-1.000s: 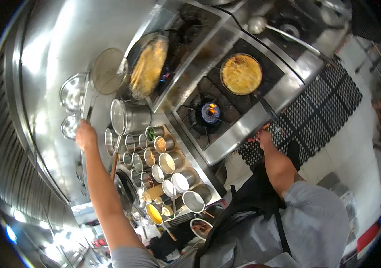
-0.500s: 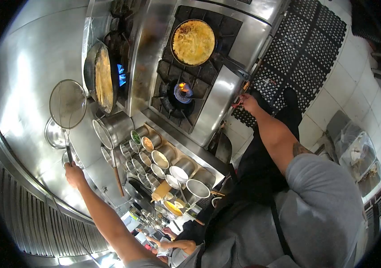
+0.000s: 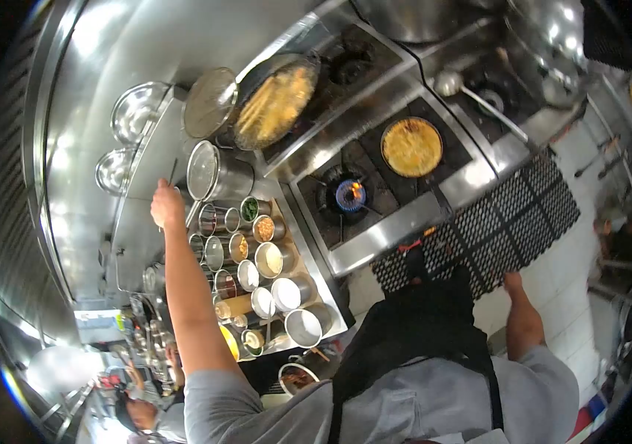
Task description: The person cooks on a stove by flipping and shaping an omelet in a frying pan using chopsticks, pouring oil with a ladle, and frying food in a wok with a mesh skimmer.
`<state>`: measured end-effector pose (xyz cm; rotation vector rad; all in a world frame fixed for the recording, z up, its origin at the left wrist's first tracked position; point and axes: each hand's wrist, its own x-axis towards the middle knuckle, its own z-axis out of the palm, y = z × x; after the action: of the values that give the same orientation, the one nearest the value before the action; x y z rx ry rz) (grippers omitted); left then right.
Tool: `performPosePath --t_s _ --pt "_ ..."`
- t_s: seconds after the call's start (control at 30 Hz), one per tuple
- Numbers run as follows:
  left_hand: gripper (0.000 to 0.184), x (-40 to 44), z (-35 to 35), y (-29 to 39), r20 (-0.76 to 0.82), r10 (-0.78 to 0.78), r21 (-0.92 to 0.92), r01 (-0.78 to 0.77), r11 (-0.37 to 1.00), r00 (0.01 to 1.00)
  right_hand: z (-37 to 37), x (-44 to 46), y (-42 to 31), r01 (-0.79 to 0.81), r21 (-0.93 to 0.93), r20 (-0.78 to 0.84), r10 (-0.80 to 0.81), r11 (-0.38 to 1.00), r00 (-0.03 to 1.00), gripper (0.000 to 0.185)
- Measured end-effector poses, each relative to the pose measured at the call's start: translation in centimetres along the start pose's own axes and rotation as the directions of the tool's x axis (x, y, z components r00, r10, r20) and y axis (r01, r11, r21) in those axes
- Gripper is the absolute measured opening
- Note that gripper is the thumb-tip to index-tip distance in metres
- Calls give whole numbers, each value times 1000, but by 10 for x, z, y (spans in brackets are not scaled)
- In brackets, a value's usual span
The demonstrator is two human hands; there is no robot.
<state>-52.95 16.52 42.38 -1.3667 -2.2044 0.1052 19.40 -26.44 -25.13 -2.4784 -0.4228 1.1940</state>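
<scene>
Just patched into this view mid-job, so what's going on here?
A person stands at a stove. Their left hand grips a round mesh strainer by its handle, close beside a wok of golden food. Their right hand hangs low at their side; I can't make out its fingers or see anything in it. A flat golden round fills a pan, next to a lit burner with nothing on it.

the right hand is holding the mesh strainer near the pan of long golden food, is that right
Not quite: it is the left hand, as the head view shows, that holds the mesh strainer near the pan of long golden food.
</scene>
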Motion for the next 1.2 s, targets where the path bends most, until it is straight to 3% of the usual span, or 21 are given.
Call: performPosePath --t_s 0.03,0.07,0.1,0.13,0.17,0.2,0.23,0.3,0.37,0.43,0.5,0.57,0.7,0.87,0.97,1.03,1.1,1.17,1.2 --pt "23 0 1 -2 11 -9 -25 10 1000 1000 -35 19 44 159 -402 142 -110 902 984 19" --pt "23 -1 3 -4 22 -14 -49 15 999 1000 -70 35 84 358 -787 283 -221 502 933 16" --pt "23 -1 5 -6 27 -11 -56 13 998 1000 -109 22 96 457 -886 411 -320 82 854 15" --pt "24 -3 5 -6 60 -22 -82 26 996 998 -135 13 95 388 -815 335 -198 431 921 11" --pt "24 -3 5 -6 93 -28 -107 38 993 995 -160 4 95 209 -612 247 -67 762 967 9" --pt "25 -3 8 -8 110 -17 -124 31 992 994 -186 -4 96 -1 -368 156 63 930 986 10" --pt "25 -2 14 -8 126 -3 -142 21 990 992 -185 -8 88 -133 -177 126 157 975 980 10" --pt "26 -3 21 -8 150 15 -169 11 986 989 -188 -64 21 -344 255 61 340 904 939 9" --pt "27 -3 26 -5 163 16 -190 15 982 986 -163 -104 -33 -216 222 -1 222 951 975 7" --pt "25 -3 36 -5 166 39 -216 -2 976 985 -134 -83 -37 64 -1 277 -61 998 959 12" --pt "25 -4 42 -2 178 40 -233 3 973 983 -110 -149 -117 -95 153 228 58 984 972 16" --pt "25 -1 57 -1 160 48 -234 -10 972 986 -85 -156 -141 59 -58 254 -42 997 966 20" --pt "24 2 68 2 155 22 -252 18 968 988 -80 -175 -177 101 13 370 -99 995 924 26" --pt "23 2 63 8 125 28 -298 11 954 992 -96 -165 -159 -68 98 261 40 993 965 24" --pt "23 3 63 19 132 53 -342 -5 940 990 -106 -166 -144 -149 -6 242 146 989 959 21" --pt "23 3 61 32 151 84 -343 -27 939 985 -114 -170 -141 15 -312 309 87 950 947 21" --pt "23 5 62 41 134 130 -333 -79 940 982 -114 -176 -143 88 -401 343 61 912 937 18" --pt "23 8 61 47 133 160 -301 -114 947 978 -108 -177 -147 60 -300 339 48 952 940 14" --pt "23 9 59 48 126 154 -298 -111 948 980 -108 -175 -150 130 -245 369 -31 961 929 13"
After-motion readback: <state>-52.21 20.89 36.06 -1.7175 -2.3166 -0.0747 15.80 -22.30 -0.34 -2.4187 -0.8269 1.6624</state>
